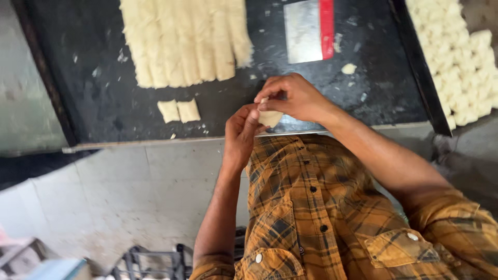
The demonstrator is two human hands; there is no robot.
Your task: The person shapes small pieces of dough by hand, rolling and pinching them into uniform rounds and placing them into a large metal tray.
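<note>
Both my hands meet over the near edge of a black work surface [93,78]. My left hand [239,136] and my right hand [293,97] pinch one small pale dough piece [271,119] between their fingers. Two small square dough pieces [179,110] lie side by side on the surface to the left. Farther back lies a dough sheet cut into long strips [184,39]. A metal scraper with a red handle [309,30] rests to the right of the strips.
A tray of several shaped dough pieces [461,62] sits at the right, past the surface's dark raised edge [420,67]. Dough crumbs dot the surface. Pale floor tiles [119,197] and a dark wire rack [155,262] lie below.
</note>
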